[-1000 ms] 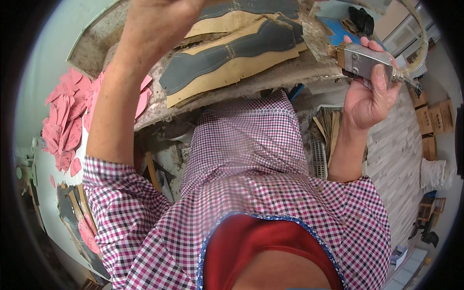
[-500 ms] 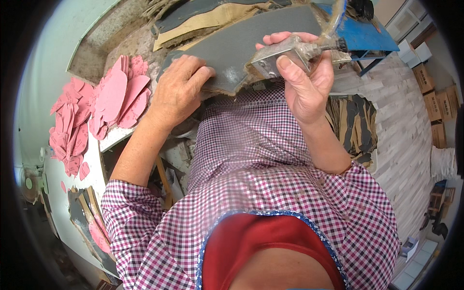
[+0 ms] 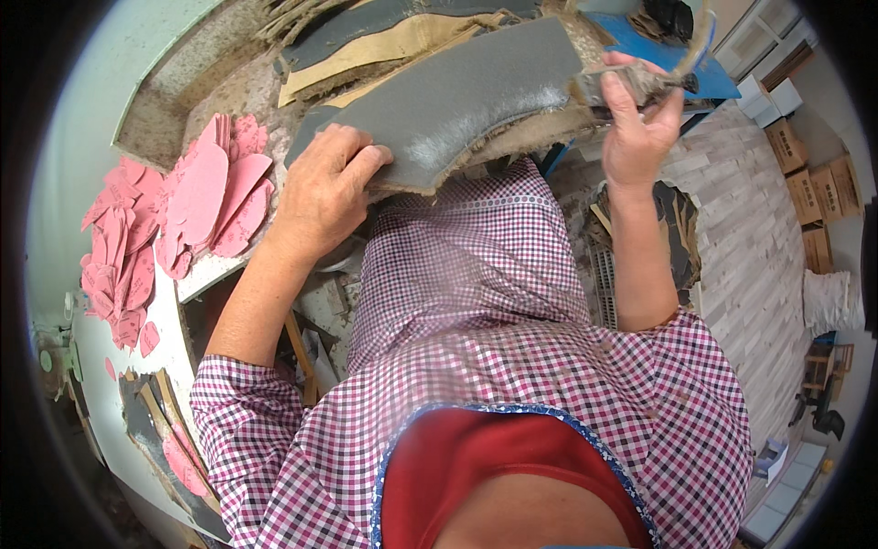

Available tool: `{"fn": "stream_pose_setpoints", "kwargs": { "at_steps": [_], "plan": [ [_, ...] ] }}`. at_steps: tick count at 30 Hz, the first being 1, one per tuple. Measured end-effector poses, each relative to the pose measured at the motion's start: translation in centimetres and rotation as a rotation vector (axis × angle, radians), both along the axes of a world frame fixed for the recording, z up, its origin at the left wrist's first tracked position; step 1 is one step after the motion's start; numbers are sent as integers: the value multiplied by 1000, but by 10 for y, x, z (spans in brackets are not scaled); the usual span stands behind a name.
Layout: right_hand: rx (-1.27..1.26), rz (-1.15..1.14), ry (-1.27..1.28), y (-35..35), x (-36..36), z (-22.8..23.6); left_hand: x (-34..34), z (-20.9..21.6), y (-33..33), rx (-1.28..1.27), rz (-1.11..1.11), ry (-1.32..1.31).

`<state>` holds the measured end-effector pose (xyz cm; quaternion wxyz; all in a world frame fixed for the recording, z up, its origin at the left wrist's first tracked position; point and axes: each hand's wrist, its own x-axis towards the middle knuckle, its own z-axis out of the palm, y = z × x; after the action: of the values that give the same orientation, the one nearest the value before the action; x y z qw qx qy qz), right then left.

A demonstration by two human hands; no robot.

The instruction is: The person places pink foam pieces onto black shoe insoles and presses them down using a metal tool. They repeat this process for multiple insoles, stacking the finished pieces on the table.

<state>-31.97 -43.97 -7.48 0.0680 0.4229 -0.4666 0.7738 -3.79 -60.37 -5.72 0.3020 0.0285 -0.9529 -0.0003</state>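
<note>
A dark grey curved sheet (image 3: 476, 91) lies in front of me, with a whitish, wet-looking band along its near curved edge. My left hand (image 3: 334, 188) rests on its near left corner, fingers closed on the edge. At the sheet's right end, my right hand (image 3: 640, 123) grips a boxy, crusted metal glue applicator (image 3: 631, 87), its thumb on top. A clear hose runs up from the tool. A fuzzy brown layer (image 3: 521, 137) shows under the sheet's near edge; how many layers lie there I cannot tell.
Pink cut-out pieces (image 3: 201, 192) are heaped on the white table (image 3: 165, 366) at left. Tan and grey strips (image 3: 366, 59) lie behind the sheet. A blue table (image 3: 704, 78) stands at the right, with more strips (image 3: 677, 229) lower down and cardboard boxes (image 3: 832, 188) beyond.
My right hand has carried the applicator rightward along the near edge to the sheet's right end. The whitish band there now shows longer. My left hand stays at the corner.
</note>
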Motion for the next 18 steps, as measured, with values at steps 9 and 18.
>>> {"fn": "stream_pose_setpoints", "kwargs": {
  "at_steps": [9, 18],
  "plan": [
    [-17, 279, 185, -49, 57, 31, 1, 5, 2, -49, -8, -36],
    [-205, 254, -114, -11, -3, 27, -1, -10, -1, 21, 32, 46]
  ]
}}
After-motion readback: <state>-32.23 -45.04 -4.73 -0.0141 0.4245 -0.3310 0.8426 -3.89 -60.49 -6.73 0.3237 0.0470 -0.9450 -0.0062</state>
